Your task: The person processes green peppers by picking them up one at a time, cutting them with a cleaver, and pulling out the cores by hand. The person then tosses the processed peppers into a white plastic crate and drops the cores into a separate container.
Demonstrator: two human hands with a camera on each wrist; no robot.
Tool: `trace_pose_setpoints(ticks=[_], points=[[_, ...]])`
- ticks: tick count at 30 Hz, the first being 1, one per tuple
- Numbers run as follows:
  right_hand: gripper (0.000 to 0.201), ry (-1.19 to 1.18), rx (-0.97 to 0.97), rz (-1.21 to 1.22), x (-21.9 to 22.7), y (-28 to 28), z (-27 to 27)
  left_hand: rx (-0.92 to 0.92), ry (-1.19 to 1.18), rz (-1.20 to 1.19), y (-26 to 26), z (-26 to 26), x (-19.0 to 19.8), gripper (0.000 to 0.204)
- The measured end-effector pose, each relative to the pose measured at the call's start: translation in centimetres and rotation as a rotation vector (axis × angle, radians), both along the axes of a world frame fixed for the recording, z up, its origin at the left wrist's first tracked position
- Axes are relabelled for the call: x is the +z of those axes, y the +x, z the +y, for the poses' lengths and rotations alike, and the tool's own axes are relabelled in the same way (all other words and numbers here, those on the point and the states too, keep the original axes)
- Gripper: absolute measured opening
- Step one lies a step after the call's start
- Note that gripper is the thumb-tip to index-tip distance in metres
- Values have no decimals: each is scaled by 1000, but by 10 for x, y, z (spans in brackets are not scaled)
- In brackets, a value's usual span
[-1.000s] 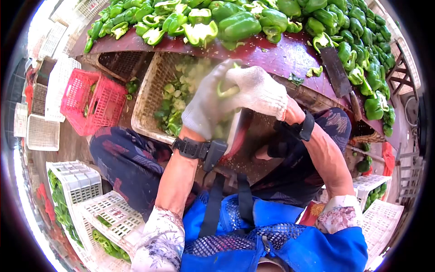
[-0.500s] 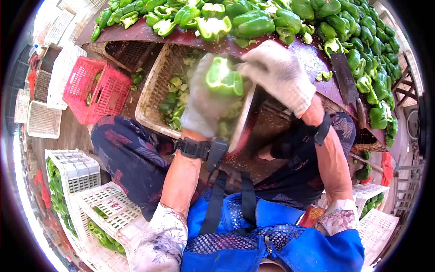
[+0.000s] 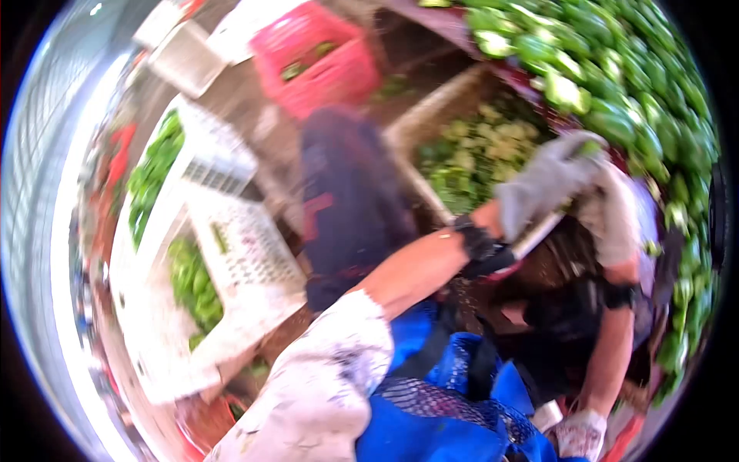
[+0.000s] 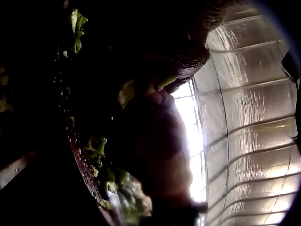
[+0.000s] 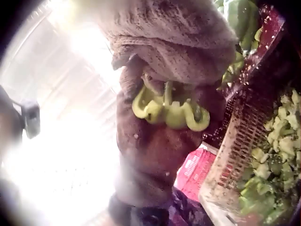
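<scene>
Both hands wear pale gloves and meet over the near edge of a crate of scraps. The left hand holds a cut green pepper, its hollow, curled cut edge showing between the two gloves in the right wrist view. Over that opening bend the curled fingers of the right hand, gripping at the pepper's inside; their tips are hidden. Only a little green of the pepper shows in the head view. The left wrist view is very dark, with the right hand at its middle.
Green peppers lie heaped along the dark red table, at the right. Pale and green scraps fill part of the crate. A pink basket stands beyond the knee, and white crates with green peppers stand at the left.
The head view has swung left, so the hands appear farther right. Half a second ago the right hand was apart from the pepper in the left; now the hands are together at it.
</scene>
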State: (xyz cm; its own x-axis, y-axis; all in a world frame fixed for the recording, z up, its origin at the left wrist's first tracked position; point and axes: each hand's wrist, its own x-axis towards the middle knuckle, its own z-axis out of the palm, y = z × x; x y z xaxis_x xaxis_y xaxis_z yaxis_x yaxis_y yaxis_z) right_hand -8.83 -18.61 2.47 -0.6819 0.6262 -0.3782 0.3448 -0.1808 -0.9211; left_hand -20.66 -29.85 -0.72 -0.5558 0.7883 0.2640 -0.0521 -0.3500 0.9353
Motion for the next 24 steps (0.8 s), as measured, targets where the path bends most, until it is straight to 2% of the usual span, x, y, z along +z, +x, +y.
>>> trace_pose_setpoints(ticks=[1, 3, 4, 5, 6, 7, 8, 9, 10, 11, 12, 13, 14, 15, 16, 17, 18, 20, 21, 23, 24], points=[[20, 138, 124, 183, -16, 4, 25, 30, 22, 59, -2, -2, 5, 29], [18, 277, 110, 390, -28, 8, 79, 76, 1, 24, -12, -14, 28, 26], [18, 279, -10, 400, -17, 9, 95, 111, -91, -99, -21, -33, 54, 26], [21, 456, -97, 154, -1, 8, 83, 150, -175, -231, -30, -53, 81, 25], [26, 637, -200, -95, 14, 10, 70, 233, -237, -53, -40, -73, 87, 28], [46, 810, -5, -213, -27, 28, 123, 329, -313, 127, -51, -92, 92, 30], [50, 807, 19, -191, -20, 32, 115, 435, -392, 293, -63, -112, 97, 33], [55, 804, 43, -169, -12, 33, 106, 514, -316, 520, -77, -135, 96, 39], [60, 800, 66, -147, -5, 34, 97, 698, -431, 545, -97, -191, 103, 37], [43, 733, -8, -70, 0, 33, 96, 839, -510, 585, -100, -231, 110, 39], [30, 822, -25, -84, 6, 35, 98, 979, -597, 612, -103, -271, 118, 42], [28, 884, -61, -121, 12, 36, 96, 1113, -686, 622, -105, -310, 126, 45], [32, 884, -95, -142, 13, 36, 98, 1041, -708, 666, -137, -380, 120, 48], [38, 908, -88, -204, 18, 37, 98, 1332, -1021, 824, -104, -377, 130, 51], [44, 1040, -27, -242, 12, 40, 113, 1232, -1230, 973, -90, -398, 132, 55], [44, 1185, -23, -279, 3, 40, 122, 1241, -1387, 949, -95, -425, 121, 59], [44, 1326, -20, -319, -1, 39, 128, 1297, -1452, 903, -93, -431, 117, 58], [36, 1270, -33, -325, 4, 29, 125, 1392, -1592, 789, -99, -432, 106, 58], [36, 1466, -43, -250, -6, 24, 129, 1327, -1487, 852, -97, -411, 110, 56], [58, 1571, 54, -193, -9, 0, 140, 1196, -1237, 999, -90, -355, 115, 49], [65, 1646, 97, -117, -16, -12, 150, 1132, -1074, 955, -81, -315, 120, 46]])
